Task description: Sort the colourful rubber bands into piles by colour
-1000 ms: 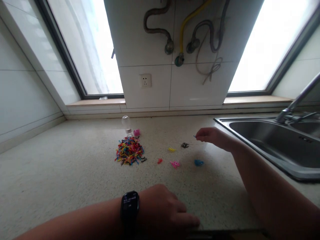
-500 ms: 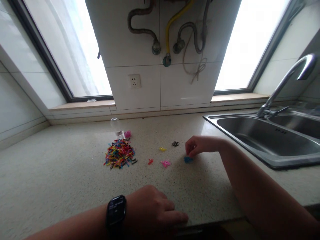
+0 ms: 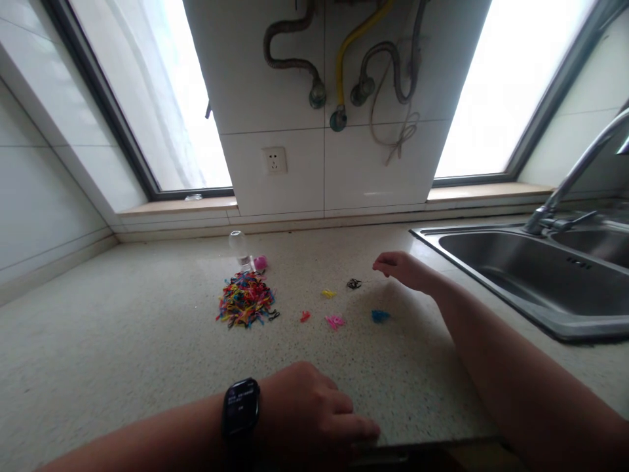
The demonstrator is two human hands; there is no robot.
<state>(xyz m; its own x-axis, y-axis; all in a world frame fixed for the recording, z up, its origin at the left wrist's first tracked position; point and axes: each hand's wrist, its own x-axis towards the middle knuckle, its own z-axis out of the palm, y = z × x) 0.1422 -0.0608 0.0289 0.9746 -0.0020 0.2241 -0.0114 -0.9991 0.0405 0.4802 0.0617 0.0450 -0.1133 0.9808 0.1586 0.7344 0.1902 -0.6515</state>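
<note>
My right hand (image 3: pixel 397 267) hovers above the counter with its fingers loosely extended and nothing visible in them. Just below it lies a small blue pile of elastic bands (image 3: pixel 380 316), and to its left a black pile (image 3: pixel 354 284). Yellow bands (image 3: pixel 328 294), pink bands (image 3: pixel 335 322) and red bands (image 3: pixel 305 316) form separate little groups. A large mixed heap of colourful bands (image 3: pixel 246 299) sits farther left. At the counter's front edge rests my left hand (image 3: pixel 319 413), palm down and holding nothing I can see, its index finger stretched out; a dark watch (image 3: pixel 240 406) is on that wrist.
Behind the mixed heap are a clear plastic bottle (image 3: pixel 238 246) and a pink cap (image 3: pixel 260 263). A steel sink (image 3: pixel 496 282) with a tap (image 3: pixel 565 183) is set into the counter at right. The tiled wall carries a socket (image 3: pixel 274 160) and pipes.
My right hand has lifted off the blue bands and moved back and slightly right, its fingers opening. The view has shifted a little left. My left hand stays at the counter edge.
</note>
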